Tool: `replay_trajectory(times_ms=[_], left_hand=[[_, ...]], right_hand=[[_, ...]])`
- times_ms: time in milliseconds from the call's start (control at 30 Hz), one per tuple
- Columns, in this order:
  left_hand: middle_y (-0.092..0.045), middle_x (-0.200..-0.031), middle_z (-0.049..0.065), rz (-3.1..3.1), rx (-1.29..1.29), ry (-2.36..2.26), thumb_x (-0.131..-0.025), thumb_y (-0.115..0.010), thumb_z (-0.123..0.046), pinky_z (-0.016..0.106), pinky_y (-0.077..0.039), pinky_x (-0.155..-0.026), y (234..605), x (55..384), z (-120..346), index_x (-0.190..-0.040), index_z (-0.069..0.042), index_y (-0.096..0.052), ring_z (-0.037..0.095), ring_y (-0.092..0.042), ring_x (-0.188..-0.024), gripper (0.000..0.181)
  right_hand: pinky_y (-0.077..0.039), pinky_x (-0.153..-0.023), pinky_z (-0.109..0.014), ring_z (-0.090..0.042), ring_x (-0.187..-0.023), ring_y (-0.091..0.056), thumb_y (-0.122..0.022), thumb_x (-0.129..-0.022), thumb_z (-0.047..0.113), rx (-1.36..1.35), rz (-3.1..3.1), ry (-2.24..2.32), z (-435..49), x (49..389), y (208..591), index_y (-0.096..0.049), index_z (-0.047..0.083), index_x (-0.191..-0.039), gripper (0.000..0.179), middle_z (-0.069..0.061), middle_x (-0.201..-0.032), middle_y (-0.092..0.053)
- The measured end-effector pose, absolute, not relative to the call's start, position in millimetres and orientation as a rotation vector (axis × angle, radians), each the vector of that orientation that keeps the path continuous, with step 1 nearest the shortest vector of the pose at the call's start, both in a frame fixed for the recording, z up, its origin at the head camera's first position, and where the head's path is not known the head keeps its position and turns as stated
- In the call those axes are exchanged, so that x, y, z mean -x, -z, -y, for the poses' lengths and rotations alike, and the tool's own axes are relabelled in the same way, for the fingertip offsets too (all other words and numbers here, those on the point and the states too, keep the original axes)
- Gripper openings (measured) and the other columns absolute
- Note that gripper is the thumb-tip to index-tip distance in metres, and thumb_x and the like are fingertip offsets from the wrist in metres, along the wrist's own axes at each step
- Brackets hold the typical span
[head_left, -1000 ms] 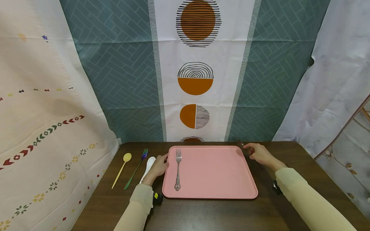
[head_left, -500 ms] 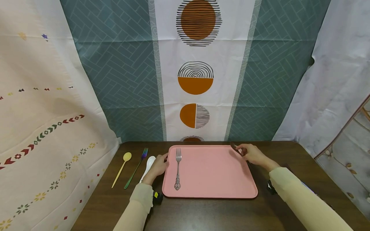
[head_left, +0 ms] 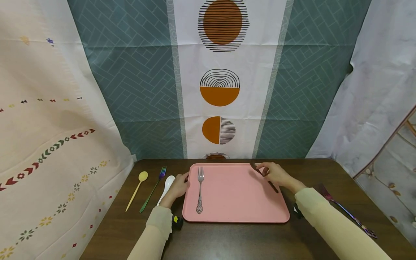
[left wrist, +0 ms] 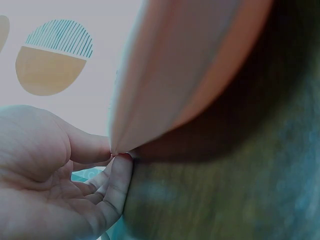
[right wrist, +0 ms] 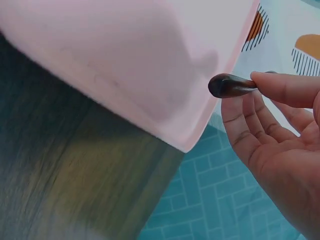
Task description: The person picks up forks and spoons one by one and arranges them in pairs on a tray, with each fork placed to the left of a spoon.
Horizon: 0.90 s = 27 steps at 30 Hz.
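Note:
A pink tray (head_left: 240,202) lies in the middle of the table in the head view. My left hand (head_left: 178,186) pinches its left rim between thumb and fingertips, as the left wrist view shows at the tray edge (left wrist: 165,85). Over the tray's far right part, my right hand (head_left: 276,174) holds a dark brown spoon (head_left: 273,187) between thumb and fingers. The spoon slants, its rounded handle end (right wrist: 227,86) showing in the right wrist view. On the tray's left side lies a silver fork (head_left: 200,191), tines pointing away.
Left of the tray lie a yellow spoon (head_left: 136,191), a rainbow-coloured fork (head_left: 154,191) and a white spoon (head_left: 167,185) partly behind my left hand. At the right, a purple and blue fork (head_left: 349,215) lies beside my sleeve. Cloth hangs behind the dark wooden table (head_left: 221,245).
My right hand has carried the dark brown spoon leftward from beyond the tray's right rim to above the tray. The purple fork at the right has come into view. My left hand stays put.

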<state>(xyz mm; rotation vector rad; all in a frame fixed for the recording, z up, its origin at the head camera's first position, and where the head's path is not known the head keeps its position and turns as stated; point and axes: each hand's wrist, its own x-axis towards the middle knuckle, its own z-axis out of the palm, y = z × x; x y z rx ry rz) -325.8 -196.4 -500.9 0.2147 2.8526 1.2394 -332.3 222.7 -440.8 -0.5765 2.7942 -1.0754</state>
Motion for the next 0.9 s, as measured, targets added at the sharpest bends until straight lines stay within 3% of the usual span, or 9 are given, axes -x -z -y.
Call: replay_trajectory(times_ms=[900], left_hand=[[-0.055,-0.124,0.026,-2.853,-0.236,-1.245,-0.1,-0.052,-0.001,0.056,-0.047,-0.096,503,328,198,-0.15,0.008,-0.048,0.037,-0.053,-0.11,0.051]], right_hand=[[-0.047,-0.059,-0.03,-0.024,-0.076,-0.06,-0.068,-0.077,-0.022,0.721,-2.809,1.144,-185,327,449,-0.071,-0.007,-0.119,0.045,-0.017,-0.084,-0.067]])
